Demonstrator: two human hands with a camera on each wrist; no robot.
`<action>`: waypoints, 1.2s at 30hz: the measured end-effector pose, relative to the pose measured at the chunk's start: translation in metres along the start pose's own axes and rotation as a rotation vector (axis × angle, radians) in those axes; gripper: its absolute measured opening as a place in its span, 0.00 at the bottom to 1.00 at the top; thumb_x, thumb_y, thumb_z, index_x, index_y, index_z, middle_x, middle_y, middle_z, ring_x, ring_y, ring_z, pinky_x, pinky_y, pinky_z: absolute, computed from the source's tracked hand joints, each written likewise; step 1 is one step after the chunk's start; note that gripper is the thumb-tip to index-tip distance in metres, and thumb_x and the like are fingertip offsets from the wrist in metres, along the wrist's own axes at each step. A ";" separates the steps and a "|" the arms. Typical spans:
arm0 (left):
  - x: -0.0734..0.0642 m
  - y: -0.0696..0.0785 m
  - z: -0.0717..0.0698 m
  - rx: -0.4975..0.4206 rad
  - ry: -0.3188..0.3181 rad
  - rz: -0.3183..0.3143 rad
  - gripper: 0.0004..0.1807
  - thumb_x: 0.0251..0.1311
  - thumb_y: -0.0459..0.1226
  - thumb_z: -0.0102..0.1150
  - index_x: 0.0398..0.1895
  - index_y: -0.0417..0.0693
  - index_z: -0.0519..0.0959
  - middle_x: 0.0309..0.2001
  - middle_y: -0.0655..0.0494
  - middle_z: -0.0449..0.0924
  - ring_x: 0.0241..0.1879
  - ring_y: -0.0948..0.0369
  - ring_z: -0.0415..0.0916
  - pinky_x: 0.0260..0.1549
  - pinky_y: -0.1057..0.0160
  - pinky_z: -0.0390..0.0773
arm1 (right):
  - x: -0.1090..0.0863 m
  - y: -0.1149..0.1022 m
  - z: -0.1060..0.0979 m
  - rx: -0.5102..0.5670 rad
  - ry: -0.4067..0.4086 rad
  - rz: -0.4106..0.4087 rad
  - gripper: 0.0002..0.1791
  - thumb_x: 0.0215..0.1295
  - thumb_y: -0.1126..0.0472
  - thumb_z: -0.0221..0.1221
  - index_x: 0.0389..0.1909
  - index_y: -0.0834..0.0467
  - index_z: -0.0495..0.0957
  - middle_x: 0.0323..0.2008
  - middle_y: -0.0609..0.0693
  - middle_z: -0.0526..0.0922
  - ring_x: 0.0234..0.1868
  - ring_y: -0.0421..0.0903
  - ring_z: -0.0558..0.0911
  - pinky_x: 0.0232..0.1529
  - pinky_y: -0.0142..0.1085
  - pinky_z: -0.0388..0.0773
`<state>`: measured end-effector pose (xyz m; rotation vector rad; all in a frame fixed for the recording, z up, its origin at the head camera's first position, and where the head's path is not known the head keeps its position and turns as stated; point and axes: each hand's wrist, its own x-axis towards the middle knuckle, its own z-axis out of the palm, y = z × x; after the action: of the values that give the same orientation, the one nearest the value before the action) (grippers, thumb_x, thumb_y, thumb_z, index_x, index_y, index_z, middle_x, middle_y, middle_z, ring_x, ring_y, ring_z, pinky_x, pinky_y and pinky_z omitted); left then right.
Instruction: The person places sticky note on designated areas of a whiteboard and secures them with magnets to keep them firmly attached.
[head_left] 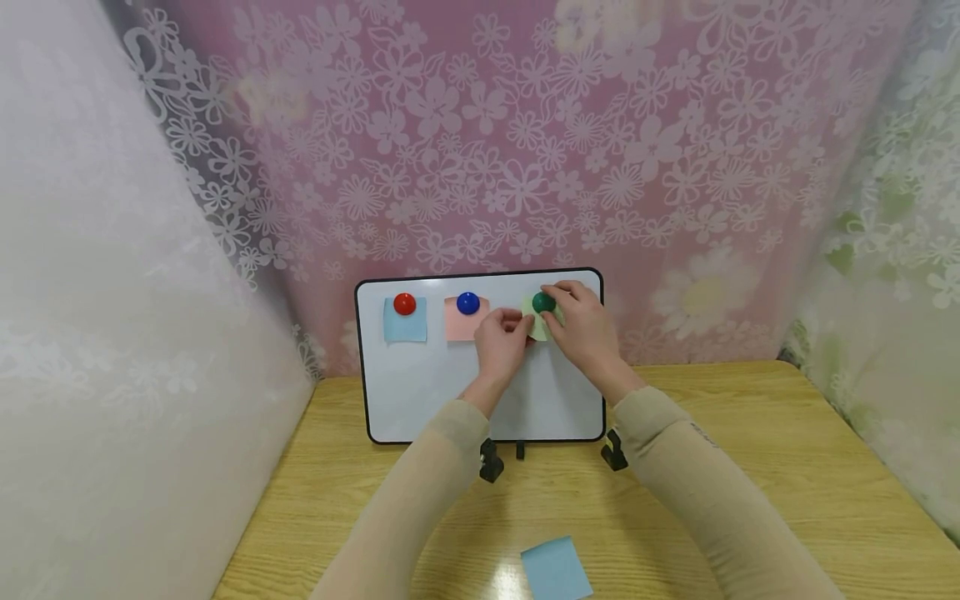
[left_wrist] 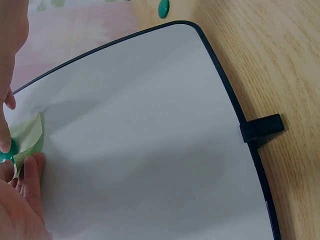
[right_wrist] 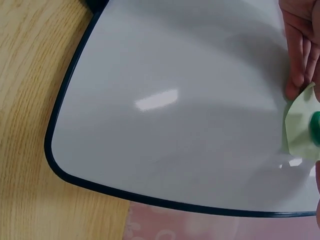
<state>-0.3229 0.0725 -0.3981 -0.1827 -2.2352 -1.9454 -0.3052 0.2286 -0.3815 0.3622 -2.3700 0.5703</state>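
Observation:
A whiteboard (head_left: 427,392) with a black frame leans upright near the pink wall. At its upper right, my right hand (head_left: 587,330) pinches a round green magnet (head_left: 543,302) between thumb and fingers, over a pale green sticky note (head_left: 537,330). My left hand (head_left: 501,342) pinches the left edge of that note. The note's lower part curls away from the board in the left wrist view. Left of the hands, a red magnet (head_left: 405,303) holds a blue sticky note (head_left: 405,327) and a blue magnet (head_left: 468,303) holds a pink sticky note (head_left: 459,330).
A loose blue sticky note (head_left: 557,570) lies on the wooden table (head_left: 750,467) near the front. A small green object (left_wrist: 163,8) lies beyond the board's corner. A black foot (left_wrist: 262,129) juts from the board's lower edge. Patterned curtains surround the table.

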 end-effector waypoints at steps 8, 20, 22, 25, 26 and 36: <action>-0.004 -0.002 -0.004 0.024 0.015 0.012 0.10 0.72 0.39 0.71 0.43 0.39 0.84 0.30 0.51 0.86 0.29 0.56 0.87 0.31 0.65 0.87 | -0.011 0.011 -0.006 0.065 0.102 0.022 0.20 0.73 0.60 0.69 0.64 0.59 0.84 0.59 0.60 0.82 0.50 0.57 0.86 0.47 0.51 0.86; -0.020 -0.018 -0.012 -0.021 -0.040 -0.029 0.12 0.74 0.42 0.69 0.37 0.42 0.83 0.27 0.50 0.86 0.27 0.53 0.88 0.30 0.62 0.88 | -0.038 0.029 -0.015 0.291 0.253 0.062 0.14 0.75 0.65 0.66 0.58 0.64 0.87 0.52 0.60 0.85 0.43 0.54 0.84 0.34 0.35 0.78; -0.027 -0.021 -0.014 -0.055 -0.060 -0.044 0.12 0.74 0.43 0.68 0.38 0.43 0.83 0.28 0.50 0.86 0.27 0.55 0.88 0.32 0.60 0.89 | -0.046 0.033 -0.016 0.312 0.264 0.054 0.14 0.74 0.66 0.66 0.57 0.65 0.87 0.50 0.60 0.85 0.41 0.54 0.84 0.33 0.28 0.76; -0.038 -0.026 -0.018 -0.095 -0.095 -0.053 0.13 0.74 0.43 0.68 0.38 0.43 0.83 0.28 0.50 0.87 0.26 0.58 0.88 0.34 0.57 0.90 | -0.061 0.040 -0.017 0.336 0.258 0.076 0.14 0.75 0.66 0.65 0.58 0.64 0.86 0.50 0.60 0.85 0.40 0.53 0.84 0.34 0.20 0.73; -0.042 -0.028 -0.019 -0.104 -0.111 -0.047 0.12 0.74 0.44 0.68 0.39 0.43 0.83 0.29 0.50 0.87 0.26 0.58 0.88 0.34 0.56 0.90 | -0.066 0.042 -0.017 0.349 0.256 0.088 0.14 0.75 0.67 0.65 0.58 0.64 0.86 0.50 0.60 0.85 0.41 0.53 0.84 0.34 0.20 0.73; -0.086 -0.049 -0.025 -0.092 -0.331 0.067 0.13 0.75 0.46 0.68 0.41 0.46 0.85 0.34 0.39 0.87 0.31 0.48 0.90 0.37 0.49 0.90 | -0.102 0.076 -0.032 0.406 0.049 0.245 0.18 0.83 0.59 0.59 0.66 0.61 0.82 0.60 0.61 0.82 0.50 0.48 0.84 0.40 0.19 0.73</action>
<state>-0.2480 0.0428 -0.4600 -0.6257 -2.2941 -2.1129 -0.2422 0.3205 -0.4507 0.2294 -2.2575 1.1689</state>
